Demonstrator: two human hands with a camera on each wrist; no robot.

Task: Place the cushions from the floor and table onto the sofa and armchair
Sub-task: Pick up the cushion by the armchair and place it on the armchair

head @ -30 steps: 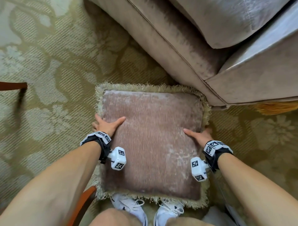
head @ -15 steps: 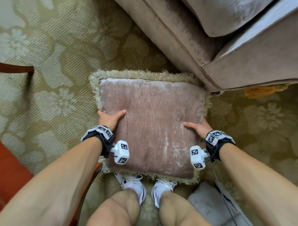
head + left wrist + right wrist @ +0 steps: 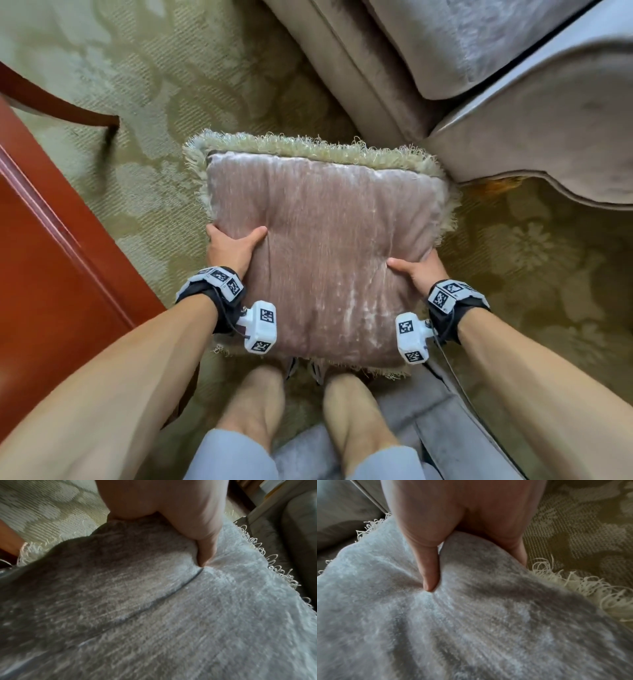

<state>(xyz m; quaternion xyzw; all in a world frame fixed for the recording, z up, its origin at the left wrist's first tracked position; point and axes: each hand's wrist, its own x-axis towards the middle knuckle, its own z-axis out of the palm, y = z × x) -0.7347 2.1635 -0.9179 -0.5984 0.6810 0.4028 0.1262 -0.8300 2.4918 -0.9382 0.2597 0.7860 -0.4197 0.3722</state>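
Patterned green carpet (image 3: 144, 113) lay under everything, and above it the person's left hand (image 3: 230, 249) gripped the left side of the fringed velvet cushion (image 3: 325, 253), thumb pressed into the top face so the pile dimpled, the other fingers out of sight beneath. The right hand (image 3: 418, 270) held the opposite side the same way, thumb on top and at least one finger wrapped under the fringe. The cushion sat between the two hands, roughly level, in front of the person's knees and apparently clear of the floor, its far edge close to the sofa (image 3: 534, 144). A red-brown table (image 3: 51, 274) stood to the left. To do the carry well, the person would likely need to keep both grips even so the soft filling did not sag, then raise it above the seat edge before setting it down.
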